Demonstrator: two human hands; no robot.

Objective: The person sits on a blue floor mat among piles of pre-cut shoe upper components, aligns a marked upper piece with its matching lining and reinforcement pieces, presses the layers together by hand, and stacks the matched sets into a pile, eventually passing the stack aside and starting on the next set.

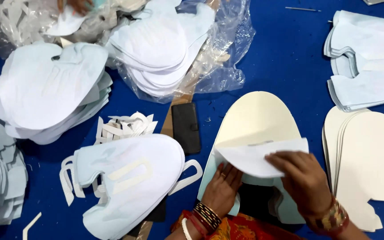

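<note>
My right hand (303,178) pinches a thin white cut sheet (258,155), folding it back over a cream card shape (256,118) with a rounded top. My left hand (222,189) lies flat under that fold, pressing on the pale blue-white layer (210,169) beneath. Both wrists wear bangles. The work sits on a blue cloth surface (285,58) right in front of me.
A stack of white cutouts (132,178) lies to the left, more piles (50,89) behind it, others in clear plastic (165,44). A dark phone case (186,126) sits in the middle. Cream cards (370,155) and white pieces (370,58) are at right. Another person's hand (74,5) shows at top left.
</note>
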